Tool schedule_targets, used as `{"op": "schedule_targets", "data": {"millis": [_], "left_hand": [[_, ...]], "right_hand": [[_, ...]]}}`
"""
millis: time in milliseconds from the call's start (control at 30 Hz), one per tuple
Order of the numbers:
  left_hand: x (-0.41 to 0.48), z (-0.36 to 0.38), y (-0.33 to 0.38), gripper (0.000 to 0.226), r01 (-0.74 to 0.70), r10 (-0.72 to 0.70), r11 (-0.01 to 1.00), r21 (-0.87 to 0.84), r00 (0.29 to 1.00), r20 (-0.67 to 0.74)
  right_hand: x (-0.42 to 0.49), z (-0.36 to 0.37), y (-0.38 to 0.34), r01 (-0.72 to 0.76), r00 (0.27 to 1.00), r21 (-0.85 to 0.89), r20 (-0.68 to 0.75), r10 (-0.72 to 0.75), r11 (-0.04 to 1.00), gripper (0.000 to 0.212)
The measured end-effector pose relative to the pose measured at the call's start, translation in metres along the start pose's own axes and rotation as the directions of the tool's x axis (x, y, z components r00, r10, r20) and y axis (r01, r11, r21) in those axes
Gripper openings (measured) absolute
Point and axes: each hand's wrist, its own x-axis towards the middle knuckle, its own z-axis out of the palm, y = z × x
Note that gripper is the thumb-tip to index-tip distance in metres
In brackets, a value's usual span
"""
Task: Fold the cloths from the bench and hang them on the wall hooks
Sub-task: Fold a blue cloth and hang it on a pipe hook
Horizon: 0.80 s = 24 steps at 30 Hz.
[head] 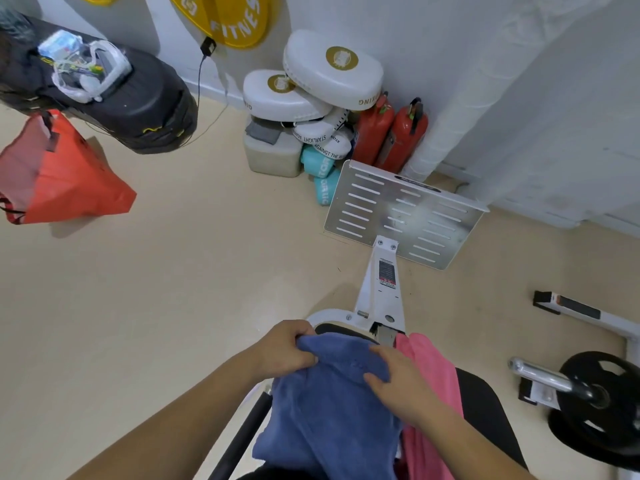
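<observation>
Blue cloth (329, 414) and pink cloth (431, 375) run off the bottom edge.

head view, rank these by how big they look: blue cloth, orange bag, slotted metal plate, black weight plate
1. blue cloth, though it is nearest the camera
2. slotted metal plate
3. orange bag and black weight plate look about alike, both cut off by the frame edge, so not ranked
</observation>
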Motion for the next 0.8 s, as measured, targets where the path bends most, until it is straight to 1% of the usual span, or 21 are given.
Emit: {"op": "schedule_targets", "data": {"millis": [33, 67, 133, 167, 200, 267, 300, 333, 433, 467, 500, 567, 633, 667, 733, 767, 800], "left_hand": [[-0.013, 0.0, 0.013, 0.014, -0.055, 0.055, 0.999, 0.0, 0.998, -0.011], [-0.026, 0.001, 0.027, 0.013, -0.107, 0.107, 0.994, 0.009, 0.994, -0.012], [-0.055, 0.004, 0.053, 0.013, -0.223, 0.223, 0.975, 0.021, 0.975, 0.005], [-0.069, 0.006, 0.063, 0.014, -0.271, 0.271, 0.962, 0.028, 0.963, 0.008], [-0.084, 0.008, 0.074, 0.014, -0.303, 0.303, 0.952, 0.038, 0.953, 0.003], [-0.111, 0.013, 0.09, 0.019, -0.326, 0.328, 0.944, 0.058, 0.944, -0.035], [-0.123, 0.014, 0.098, 0.022, -0.33, 0.334, 0.942, 0.065, 0.941, -0.057], [-0.134, 0.016, 0.104, 0.025, -0.334, 0.34, 0.939, 0.081, 0.937, -0.081], [-0.168, 0.021, 0.122, 0.031, -0.328, 0.366, 0.917, 0.228, 0.918, -0.151], [-0.179, 0.024, 0.128, 0.032, -0.323, 0.373, 0.908, 0.267, 0.913, -0.167], [-0.19, 0.027, 0.134, 0.032, -0.315, 0.376, 0.902, 0.296, 0.909, -0.177], [-0.209, 0.032, 0.144, 0.026, -0.291, 0.37, 0.894, 0.34, 0.908, -0.197], [-0.226, 0.035, 0.152, 0.018, -0.272, 0.355, 0.899, 0.343, 0.911, -0.209], [-0.233, 0.036, 0.156, 0.017, -0.273, 0.356, 0.9, 0.34, 0.91, -0.212], [-0.245, 0.035, 0.166, 0.018, -0.293, 0.379, 0.892, 0.344, 0.899, -0.218], [-0.251, 0.034, 0.171, 0.018, -0.311, 0.4, 0.882, 0.354, 0.891, -0.214], [-0.257, 0.033, 0.178, 0.017, -0.33, 0.422, 0.87, 0.367, 0.883, -0.204]], "right_hand": [[-0.002, -0.004, -0.005, 0.06, 0.997, 0.0, -0.042, -0.059, 0.998, 0.048], [-0.007, -0.01, -0.012, 0.11, 0.992, -0.04, -0.065, -0.112, 0.993, 0.051], [-0.017, -0.024, -0.021, 0.206, 0.976, -0.109, -0.044, -0.212, 0.972, 0.069], [-0.021, -0.03, -0.024, 0.258, 0.965, -0.122, -0.019, -0.263, 0.958, 0.072], [-0.028, -0.038, -0.027, 0.293, 0.955, -0.118, -0.003, -0.296, 0.949, 0.066], [-0.046, -0.052, -0.031, 0.31, 0.95, -0.128, -0.006, -0.313, 0.942, 0.037], [-0.057, -0.06, -0.032, 0.319, 0.946, -0.155, -0.009, -0.324, 0.935, 0.026], [-0.067, -0.066, -0.03, 0.35, 0.933, -0.185, -0.017, -0.359, 0.918, 0.021], [-0.099, -0.075, -0.023, 0.552, 0.815, -0.246, -0.043, -0.578, 0.797, 0.016], [-0.112, -0.077, -0.023, 0.581, 0.796, -0.229, -0.039, -0.604, 0.781, 0.013], [-0.127, -0.08, -0.024, 0.587, 0.794, -0.199, -0.047, -0.606, 0.785, 0.012], [-0.151, -0.086, -0.022, 0.555, 0.816, -0.156, -0.085, -0.571, 0.817, 0.012], [-0.171, -0.092, -0.018, 0.532, 0.829, -0.147, -0.111, -0.548, 0.834, 0.013], [-0.181, -0.096, -0.017, 0.532, 0.829, -0.138, -0.116, -0.547, 0.836, 0.017], [-0.198, -0.106, -0.016, 0.523, 0.838, -0.121, -0.111, -0.535, 0.844, 0.035], [-0.206, -0.111, -0.016, 0.514, 0.839, -0.14, -0.124, -0.53, 0.846, 0.036], [-0.212, -0.115, -0.015, 0.499, 0.839, -0.169, -0.15, -0.523, 0.85, 0.027]]}}
